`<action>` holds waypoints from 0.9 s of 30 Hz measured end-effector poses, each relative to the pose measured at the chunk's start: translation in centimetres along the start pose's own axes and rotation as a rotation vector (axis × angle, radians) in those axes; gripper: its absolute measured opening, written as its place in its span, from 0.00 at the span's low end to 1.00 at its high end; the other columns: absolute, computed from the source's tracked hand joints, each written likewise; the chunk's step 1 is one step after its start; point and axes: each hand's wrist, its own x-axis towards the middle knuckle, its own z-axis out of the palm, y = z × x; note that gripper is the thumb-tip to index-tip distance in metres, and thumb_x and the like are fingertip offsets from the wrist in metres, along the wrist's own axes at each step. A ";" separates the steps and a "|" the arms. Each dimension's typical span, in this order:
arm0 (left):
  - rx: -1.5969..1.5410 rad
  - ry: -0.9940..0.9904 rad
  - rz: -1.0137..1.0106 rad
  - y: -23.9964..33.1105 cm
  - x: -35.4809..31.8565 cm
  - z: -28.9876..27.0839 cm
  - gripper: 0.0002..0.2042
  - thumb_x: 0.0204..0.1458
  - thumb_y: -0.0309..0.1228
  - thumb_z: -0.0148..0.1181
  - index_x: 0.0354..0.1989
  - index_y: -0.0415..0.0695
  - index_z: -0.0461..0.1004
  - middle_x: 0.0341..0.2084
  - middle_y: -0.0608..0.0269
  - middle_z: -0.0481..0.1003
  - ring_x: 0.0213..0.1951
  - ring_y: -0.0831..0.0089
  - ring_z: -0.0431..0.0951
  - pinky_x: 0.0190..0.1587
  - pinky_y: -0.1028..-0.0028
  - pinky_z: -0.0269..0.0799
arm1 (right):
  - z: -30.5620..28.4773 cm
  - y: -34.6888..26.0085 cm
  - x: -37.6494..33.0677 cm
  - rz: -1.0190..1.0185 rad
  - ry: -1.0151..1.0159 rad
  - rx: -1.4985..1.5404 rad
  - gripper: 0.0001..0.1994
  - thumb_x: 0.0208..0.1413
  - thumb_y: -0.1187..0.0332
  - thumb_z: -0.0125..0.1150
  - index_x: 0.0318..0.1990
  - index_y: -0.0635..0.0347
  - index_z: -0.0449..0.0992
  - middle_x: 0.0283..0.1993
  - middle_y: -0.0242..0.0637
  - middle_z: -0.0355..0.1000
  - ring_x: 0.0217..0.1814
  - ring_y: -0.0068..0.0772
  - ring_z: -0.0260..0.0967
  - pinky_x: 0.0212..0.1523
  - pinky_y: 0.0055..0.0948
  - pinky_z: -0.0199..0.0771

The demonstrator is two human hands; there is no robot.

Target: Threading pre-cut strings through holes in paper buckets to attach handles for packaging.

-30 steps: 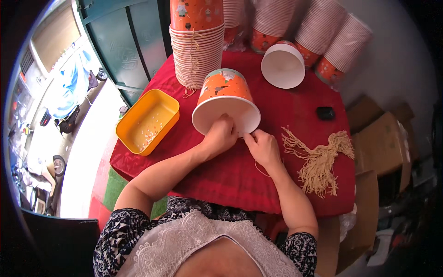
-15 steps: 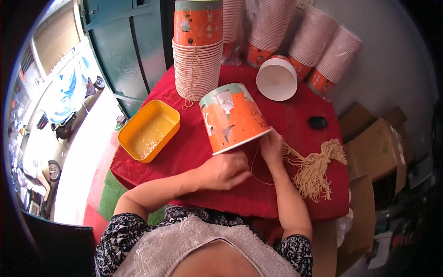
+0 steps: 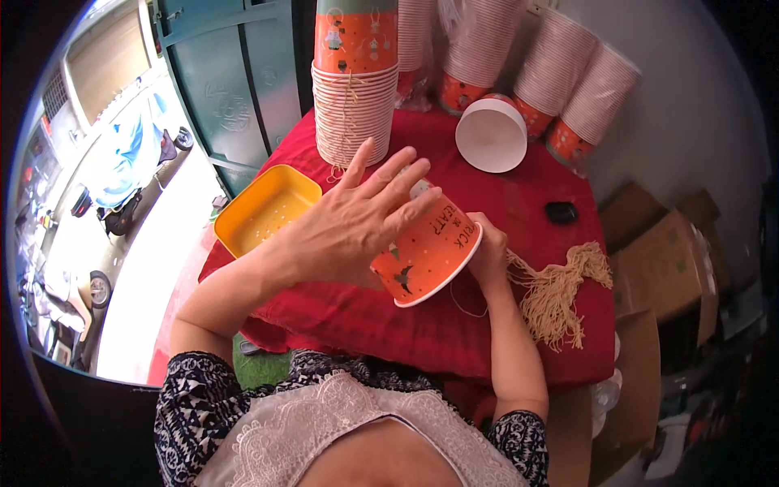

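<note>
An orange paper bucket (image 3: 438, 252) with dark printed figures lies tilted over the table, its white rim toward me. My right hand (image 3: 488, 252) grips it at the right side of the rim; the fingertips are partly hidden behind it. Spread fingers of my left hand (image 3: 357, 215) pass in front of the bucket's left part and cover it. Whether that palm touches the bucket I cannot tell. A thin loop of string (image 3: 464, 310) hangs below the bucket near my right wrist. Close to my right forearm lies a bundle of beige strings (image 3: 560, 292).
On the left stands a yellow plastic tray (image 3: 284, 188) with small white bits. A tall stack of paper buckets (image 3: 355, 114) rises behind it. More bucket stacks (image 3: 556, 61), a tipped bucket (image 3: 492, 140) and a black object (image 3: 561, 213) are on the red cloth (image 3: 349, 329). Cardboard boxes (image 3: 661, 252) sit at right.
My left hand has risen from below the rim and spread open in front of the bucket. The bucket has turned, showing another printed side. My right hand keeps its hold.
</note>
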 end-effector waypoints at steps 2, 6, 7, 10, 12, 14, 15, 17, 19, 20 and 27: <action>0.062 -0.111 0.014 -0.5 0.1 0.9 0.63 0.17 0.47 0.78 0.71 0.50 0.49 0.67 0.50 0.54 0.71 0.52 0.49 0.72 0.43 0.33 | 0.0 0.2 -0.2 -0.024 -0.006 -0.012 0.12 0.66 0.64 0.53 0.39 0.64 0.75 0.27 0.40 0.76 0.25 0.27 0.75 0.22 0.26 0.71; 0.064 -0.089 -0.023 -0.9 -0.2 1.7 0.61 0.20 0.47 0.78 0.70 0.48 0.50 0.65 0.49 0.56 0.69 0.52 0.52 0.71 0.42 0.34 | -0.5 -0.9 0.0 0.084 -0.036 0.072 0.09 0.65 0.67 0.53 0.43 0.63 0.74 0.27 0.40 0.76 0.26 0.28 0.74 0.24 0.28 0.71; 0.037 -0.092 -0.067 -0.7 -0.5 1.7 0.61 0.21 0.48 0.78 0.70 0.47 0.50 0.64 0.48 0.57 0.68 0.51 0.53 0.71 0.42 0.36 | -0.4 -1.2 0.0 0.102 -0.011 0.069 0.09 0.65 0.67 0.54 0.44 0.63 0.74 0.28 0.40 0.76 0.26 0.28 0.74 0.25 0.28 0.70; -0.014 0.048 -0.177 -0.7 -1.5 2.1 0.59 0.24 0.50 0.78 0.68 0.43 0.52 0.60 0.47 0.60 0.65 0.49 0.57 0.69 0.42 0.41 | -0.8 -1.8 0.1 0.250 -0.032 0.108 0.11 0.64 0.72 0.53 0.51 0.66 0.73 0.30 0.39 0.76 0.28 0.24 0.73 0.26 0.26 0.70; 0.029 0.151 -0.205 -1.2 -1.9 2.8 0.56 0.25 0.52 0.76 0.66 0.40 0.55 0.54 0.46 0.63 0.60 0.49 0.62 0.65 0.43 0.48 | -1.1 -2.6 0.4 0.468 -0.078 0.328 0.12 0.63 0.73 0.53 0.52 0.66 0.73 0.27 0.30 0.71 0.24 0.17 0.63 0.22 0.20 0.62; -0.014 0.258 -0.337 -1.3 -2.3 3.3 0.56 0.26 0.53 0.76 0.65 0.39 0.55 0.53 0.47 0.65 0.57 0.49 0.64 0.64 0.44 0.51 | -1.8 -3.8 0.8 0.566 -0.137 0.525 0.12 0.62 0.73 0.53 0.51 0.67 0.73 0.24 0.26 0.66 0.19 0.13 0.56 0.17 0.16 0.54; 0.010 0.279 -0.383 -1.5 -2.4 4.0 0.55 0.27 0.55 0.75 0.64 0.38 0.56 0.51 0.48 0.65 0.56 0.49 0.65 0.62 0.46 0.53 | -2.0 -3.9 0.7 0.582 -0.195 0.590 0.13 0.62 0.72 0.54 0.51 0.67 0.74 0.25 0.25 0.67 0.20 0.13 0.58 0.18 0.17 0.56; 0.026 0.300 -0.423 -1.7 -2.7 4.8 0.55 0.27 0.56 0.75 0.64 0.37 0.56 0.50 0.47 0.66 0.55 0.49 0.65 0.62 0.48 0.55 | -2.2 -4.2 0.3 0.586 -0.327 0.653 0.16 0.61 0.69 0.56 0.53 0.69 0.74 0.26 0.25 0.68 0.22 0.13 0.59 0.21 0.16 0.59; 0.039 0.313 -0.463 -1.7 -2.8 4.7 0.55 0.28 0.57 0.75 0.64 0.36 0.56 0.49 0.46 0.66 0.54 0.48 0.66 0.61 0.50 0.57 | -2.3 -5.1 0.6 0.530 -0.433 0.669 0.19 0.60 0.67 0.57 0.55 0.70 0.73 0.26 0.25 0.68 0.24 0.14 0.60 0.24 0.17 0.61; -0.006 0.291 -0.521 -1.5 -2.5 4.3 0.56 0.28 0.57 0.74 0.64 0.35 0.55 0.49 0.44 0.67 0.53 0.48 0.67 0.60 0.51 0.58 | -2.2 -5.4 0.8 0.457 -0.444 0.623 0.20 0.59 0.67 0.60 0.55 0.70 0.73 0.25 0.24 0.66 0.25 0.16 0.61 0.26 0.20 0.63; -0.203 0.419 -0.650 0.4 -2.2 5.7 0.58 0.31 0.58 0.74 0.65 0.31 0.52 0.50 0.39 0.67 0.52 0.44 0.68 0.58 0.55 0.63 | -1.8 -7.5 1.5 0.190 -0.182 0.161 0.06 0.54 0.76 0.63 0.39 0.67 0.78 0.30 0.41 0.76 0.29 0.28 0.74 0.30 0.27 0.71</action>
